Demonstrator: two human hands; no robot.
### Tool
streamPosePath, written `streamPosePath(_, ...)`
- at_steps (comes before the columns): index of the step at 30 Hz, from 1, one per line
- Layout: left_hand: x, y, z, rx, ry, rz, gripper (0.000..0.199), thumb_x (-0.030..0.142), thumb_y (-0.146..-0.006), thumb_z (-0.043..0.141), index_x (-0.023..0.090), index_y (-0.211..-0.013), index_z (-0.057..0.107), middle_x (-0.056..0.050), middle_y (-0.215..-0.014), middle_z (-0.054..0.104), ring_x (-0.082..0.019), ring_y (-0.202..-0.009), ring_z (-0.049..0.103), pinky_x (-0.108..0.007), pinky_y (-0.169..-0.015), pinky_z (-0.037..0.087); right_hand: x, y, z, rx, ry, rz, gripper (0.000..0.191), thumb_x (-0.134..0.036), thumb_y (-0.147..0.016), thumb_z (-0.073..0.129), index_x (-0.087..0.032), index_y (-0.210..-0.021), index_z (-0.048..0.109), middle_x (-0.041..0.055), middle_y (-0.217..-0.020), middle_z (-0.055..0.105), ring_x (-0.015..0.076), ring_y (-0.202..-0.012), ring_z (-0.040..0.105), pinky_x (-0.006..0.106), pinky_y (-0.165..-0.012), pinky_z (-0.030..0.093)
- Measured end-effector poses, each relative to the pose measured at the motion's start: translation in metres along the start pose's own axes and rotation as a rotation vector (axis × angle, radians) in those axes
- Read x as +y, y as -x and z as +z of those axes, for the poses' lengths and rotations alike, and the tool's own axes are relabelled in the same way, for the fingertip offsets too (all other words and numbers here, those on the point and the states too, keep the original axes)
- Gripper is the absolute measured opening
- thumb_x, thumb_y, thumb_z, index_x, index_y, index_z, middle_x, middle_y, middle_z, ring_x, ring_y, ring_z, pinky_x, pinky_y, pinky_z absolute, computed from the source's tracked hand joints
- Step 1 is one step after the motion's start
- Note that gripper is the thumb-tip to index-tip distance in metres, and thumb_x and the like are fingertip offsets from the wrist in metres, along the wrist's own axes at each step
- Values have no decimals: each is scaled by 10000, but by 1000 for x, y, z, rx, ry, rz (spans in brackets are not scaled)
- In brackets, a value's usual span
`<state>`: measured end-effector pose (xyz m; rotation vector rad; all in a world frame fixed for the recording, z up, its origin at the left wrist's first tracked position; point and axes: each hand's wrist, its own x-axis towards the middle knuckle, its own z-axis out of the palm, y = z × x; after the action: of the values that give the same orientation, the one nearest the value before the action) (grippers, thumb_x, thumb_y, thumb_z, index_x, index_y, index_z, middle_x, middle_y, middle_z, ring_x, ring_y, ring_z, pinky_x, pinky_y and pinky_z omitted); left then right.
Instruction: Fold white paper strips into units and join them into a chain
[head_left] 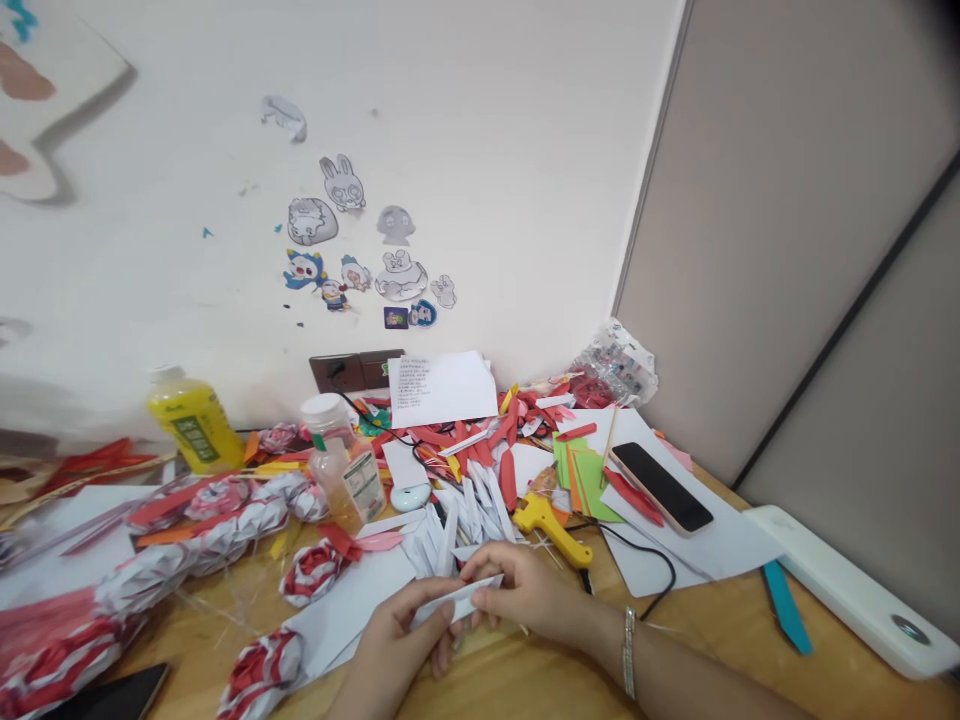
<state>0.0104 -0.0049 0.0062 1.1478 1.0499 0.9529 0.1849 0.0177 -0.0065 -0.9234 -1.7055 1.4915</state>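
Note:
A small folded strip of white paper (459, 602) is held between both hands near the front of the wooden table (555, 675). My left hand (409, 635) pinches its left part between thumb and fingers. My right hand (521, 590), with a silver bracelet on the wrist, grips the strip's right end. Just beyond the hands lies a pile of folded white paper strips (450, 515). A yellow glue gun (551, 520) rests to the right of that pile, close to my right hand.
Red-and-white paper rolls (311, 572) and a paper garland (187, 550) lie left. Behind stand a yellow bottle (196, 420) and a clear jar (345, 470). A phone (660, 487) lies on white paper at right, near a long white device (855, 590) and a teal strip (787, 607).

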Motion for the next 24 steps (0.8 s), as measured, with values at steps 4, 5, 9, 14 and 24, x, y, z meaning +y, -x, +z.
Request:
streamPosePath(4,9,3,4,1,40,-21,261,324,-582,698,137,-763,692,18,-504,636,-92,-366,503,-206,-397,391,-2,-2,1,-29,-149,-7,198,-286,-755,556,-170,-915,536,-8,-639,597,97,-503,527,205,-490,400)
streamPosePath(5,11,5,5,18,60,-21,254,305,-596,692,140,-789,691,18,-517,642,-93,-388,510,-205,-415,399,-3,-2,1,-26,-182,-6,196,-287,-755,557,-170,-909,528,-12,-624,595,93,-488,520,201,-480,394)
streamPosePath(9,15,8,7,92,160,-36,189,243,-584,706,141,-741,682,10,-549,666,-89,-418,514,-194,-432,399,-4,-3,1,17,-197,-19,173,-295,-752,567,-162,-858,531,-11,-632,594,86,-490,516,201,-493,388)
streamPosePath(14,12,8,4,109,254,-56,217,216,-483,765,132,-654,660,-27,-619,709,-91,-444,536,-193,-457,408,-4,-1,0,32,-189,-32,194,-307,-726,605,-146,-820,553,10,-708,603,94,-562,532,220,-557,403)
streamPosePath(24,3,-2,3,203,110,56,504,396,-494,747,154,-884,540,18,-449,655,-101,-327,504,-200,-363,396,-6,-1,3,-6,-157,-39,248,-314,-723,611,-152,-891,527,-5,-692,587,100,-580,524,225,-580,400)
